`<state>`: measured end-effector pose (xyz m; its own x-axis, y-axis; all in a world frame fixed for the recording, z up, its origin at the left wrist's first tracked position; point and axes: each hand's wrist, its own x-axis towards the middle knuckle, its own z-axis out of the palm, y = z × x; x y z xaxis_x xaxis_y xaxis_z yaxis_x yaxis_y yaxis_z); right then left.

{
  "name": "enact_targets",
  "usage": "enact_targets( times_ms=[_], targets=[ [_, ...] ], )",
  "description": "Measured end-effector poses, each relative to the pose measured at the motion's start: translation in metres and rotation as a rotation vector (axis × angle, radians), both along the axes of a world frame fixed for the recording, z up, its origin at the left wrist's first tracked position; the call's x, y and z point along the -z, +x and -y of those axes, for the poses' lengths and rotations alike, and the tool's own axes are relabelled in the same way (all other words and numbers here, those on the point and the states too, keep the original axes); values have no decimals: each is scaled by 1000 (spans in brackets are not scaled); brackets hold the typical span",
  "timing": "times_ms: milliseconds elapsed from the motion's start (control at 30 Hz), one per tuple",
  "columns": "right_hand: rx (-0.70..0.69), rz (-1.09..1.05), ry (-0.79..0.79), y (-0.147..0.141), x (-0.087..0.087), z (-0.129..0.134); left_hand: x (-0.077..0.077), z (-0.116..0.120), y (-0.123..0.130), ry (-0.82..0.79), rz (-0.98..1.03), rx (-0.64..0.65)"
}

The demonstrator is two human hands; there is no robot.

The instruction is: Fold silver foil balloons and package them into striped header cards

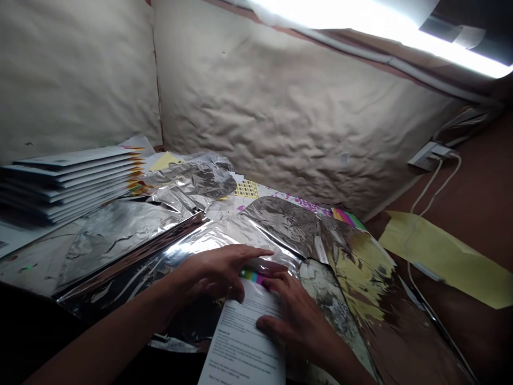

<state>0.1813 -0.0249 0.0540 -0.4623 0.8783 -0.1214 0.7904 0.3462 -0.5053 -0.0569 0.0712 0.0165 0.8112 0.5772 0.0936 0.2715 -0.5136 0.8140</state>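
My left hand is lying fairly flat across the top of a printed paper sheet, its fingers stretched out, while my right hand is curving over that sheet's right edge (whether either hand is truly gripping it, I can't tell). The sheet is sitting on crumpled silver foil, with a colour strip showing between my hands. Farther left, a stack of white booklets is lying beyond the foil, and off to the right a yellow paper strip is lying on a brown surface, with a white cable running across it.
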Motion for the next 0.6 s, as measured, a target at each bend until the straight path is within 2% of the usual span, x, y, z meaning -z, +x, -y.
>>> enact_targets(
  times_ms=[133,333,500,600],
  targets=[
    [9,-51,-48,-1,3,-2,-6,1,2,2,0,11],
    [-16,12,-21,-1,6,-2,-6,3,6,-18,-29,-108],
    [-18,-9,-62,-3,4,-6,-9,4,5,-28,-50,-69],
    [-5,-37,-89,-4,1,-7,-9,3,3,1,-41,-105]
  ],
)
